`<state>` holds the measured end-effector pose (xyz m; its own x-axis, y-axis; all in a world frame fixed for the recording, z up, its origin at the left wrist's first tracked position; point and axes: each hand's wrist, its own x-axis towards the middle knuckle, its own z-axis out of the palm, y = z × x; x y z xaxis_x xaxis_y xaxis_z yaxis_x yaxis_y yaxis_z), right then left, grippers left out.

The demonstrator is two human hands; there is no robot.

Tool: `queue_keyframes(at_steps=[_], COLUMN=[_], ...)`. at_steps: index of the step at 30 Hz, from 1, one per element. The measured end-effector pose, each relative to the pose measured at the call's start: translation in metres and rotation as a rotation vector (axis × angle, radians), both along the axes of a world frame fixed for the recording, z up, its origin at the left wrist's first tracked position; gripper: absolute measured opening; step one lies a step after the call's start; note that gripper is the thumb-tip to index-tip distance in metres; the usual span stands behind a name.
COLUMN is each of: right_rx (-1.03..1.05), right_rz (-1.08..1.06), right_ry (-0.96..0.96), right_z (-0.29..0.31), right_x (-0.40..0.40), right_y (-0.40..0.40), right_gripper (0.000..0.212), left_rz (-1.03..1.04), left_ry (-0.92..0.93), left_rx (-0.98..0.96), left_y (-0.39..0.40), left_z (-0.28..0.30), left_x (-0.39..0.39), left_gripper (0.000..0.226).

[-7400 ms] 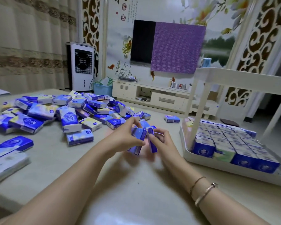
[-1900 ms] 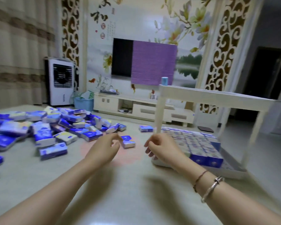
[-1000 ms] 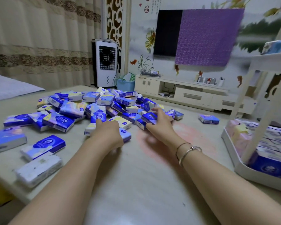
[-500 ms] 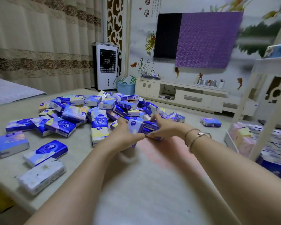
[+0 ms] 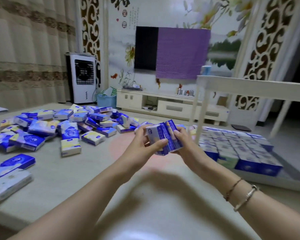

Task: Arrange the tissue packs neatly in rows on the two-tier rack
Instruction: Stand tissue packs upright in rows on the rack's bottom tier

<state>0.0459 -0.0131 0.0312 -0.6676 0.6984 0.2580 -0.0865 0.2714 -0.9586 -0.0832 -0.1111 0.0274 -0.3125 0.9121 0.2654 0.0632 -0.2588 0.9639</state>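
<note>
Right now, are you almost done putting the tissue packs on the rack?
Not nearly. Done: the rack's lower tier already holds neat rows of packs. In hand: the left hand and right hand grip a small bundle together, not yet on the rack. Left: a big loose pile lies on the floor, and the upper tier shows only one pale blue thing, too blurred to name.

arms bare, no sleeves | right wrist: thin cord bracelet (image 5: 233,187) | silver bangle (image 5: 246,198)

beige table (image 5: 97,170), scattered tissue packs (image 5: 69,130), rack (image 5: 249,87)
</note>
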Motion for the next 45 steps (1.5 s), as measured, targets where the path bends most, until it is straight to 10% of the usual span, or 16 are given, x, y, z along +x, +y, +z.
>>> queue_keyframes(at_steps=[4, 13, 20, 29, 34, 45], right_rx=[0.004, 0.109, 0.143, 0.226, -0.022, -0.311], right_rz=[-0.083, -0.241, -0.568, -0.895, -0.858, -0.825], right_ry=[-0.018, -0.11, -0.04, -0.185, -0.242, -0.041], right_z=[0.004, 0.034, 0.03, 0.029, 0.005, -0.012], right_x=[0.061, 0.167, 0.208, 0.231, 0.233, 0.234], right_y=[0.002, 0.019, 0.063, 0.126, 0.158, 0.163], right_gripper=[0.015, 0.06, 0.024, 0.053, 0.055, 0.042], left_rz=[-0.079, -0.103, -0.206, 0.015, 0.027, 0.028], left_ry=[0.05, 0.369, 0.608, 1.052, 1.335, 1.338], left_rx=[-0.013, 0.029, -0.042, -0.289, -0.334, -0.321], left_y=[0.006, 0.054, 0.108, 0.181, 0.192, 0.19], left_z=[0.009, 0.037, 0.038, 0.028, 0.004, 0.005], left_x=[0.052, 0.148, 0.19, 0.173, 0.164, 0.165], left_gripper=[0.042, 0.055, 0.04, 0.051, 0.054, 0.052])
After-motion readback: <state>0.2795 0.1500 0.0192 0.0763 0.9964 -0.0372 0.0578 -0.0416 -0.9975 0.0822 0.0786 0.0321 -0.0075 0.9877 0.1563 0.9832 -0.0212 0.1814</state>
